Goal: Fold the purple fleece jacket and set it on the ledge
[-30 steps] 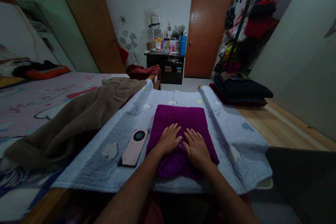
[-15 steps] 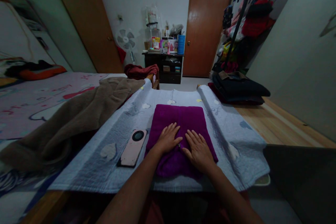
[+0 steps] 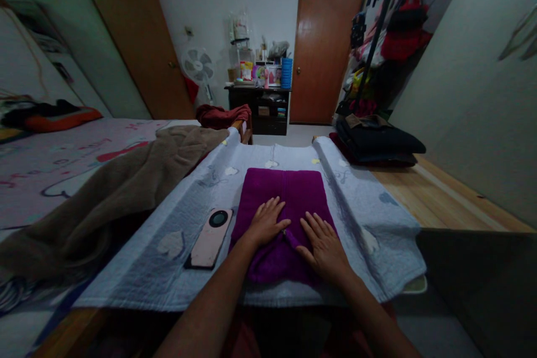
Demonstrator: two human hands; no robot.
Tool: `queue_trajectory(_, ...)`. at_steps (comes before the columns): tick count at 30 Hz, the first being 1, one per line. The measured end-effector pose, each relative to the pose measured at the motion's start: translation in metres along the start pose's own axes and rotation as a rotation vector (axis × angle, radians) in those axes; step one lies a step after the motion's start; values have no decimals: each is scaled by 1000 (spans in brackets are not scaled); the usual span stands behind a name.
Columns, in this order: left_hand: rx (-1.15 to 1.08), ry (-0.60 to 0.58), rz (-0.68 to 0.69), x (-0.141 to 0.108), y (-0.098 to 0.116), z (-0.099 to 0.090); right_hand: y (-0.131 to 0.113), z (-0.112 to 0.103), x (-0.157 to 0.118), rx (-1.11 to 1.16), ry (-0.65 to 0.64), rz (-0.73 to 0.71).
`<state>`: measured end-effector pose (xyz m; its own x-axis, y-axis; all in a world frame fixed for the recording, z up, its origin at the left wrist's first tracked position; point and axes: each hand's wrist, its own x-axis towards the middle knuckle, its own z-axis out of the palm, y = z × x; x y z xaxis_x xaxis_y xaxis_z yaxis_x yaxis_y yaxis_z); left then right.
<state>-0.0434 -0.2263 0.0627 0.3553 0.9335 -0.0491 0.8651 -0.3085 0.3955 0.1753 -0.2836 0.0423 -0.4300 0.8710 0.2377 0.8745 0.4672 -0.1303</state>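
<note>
A folded purple garment [image 3: 289, 187] with a zipper down its middle lies flat on a pale blue patterned cloth [image 3: 268, 155]. My left hand [image 3: 267, 222] rests palm down on the left half of the garment, fingers spread, the thumb near the zipper pull. On the right half lies my right hand [image 3: 325, 243], also flat with its fingers apart. Neither hand grips anything. Left of the garment is a pink phone [image 3: 208, 240], its round camera facing up.
A brown blanket [image 3: 146, 170] is heaped at the left beside a pink bed sheet [image 3: 75, 156]. Dark folded clothes [image 3: 377, 140] are stacked on a wooden board [image 3: 409, 196] at the right. Farther back stand a fan [image 3: 199, 64] and a dark cabinet [image 3: 258, 117].
My right hand has slid slightly right over the garment, leaving a wider gap between the hands. My left hand stays on the left half. The view has shifted a little.
</note>
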Motion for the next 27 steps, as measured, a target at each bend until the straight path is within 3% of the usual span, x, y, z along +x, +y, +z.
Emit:
queue_trajectory(18,-13,10,5,-1,0,3,31,-1,-39,82,9,92)
queue_trajectory(22,-10,4,0,-1,0,2,31,-16,-21,70,35,132)
queue_trajectory(27,8,11,-1,-2,0,2,15,-19,33,77,174,142)
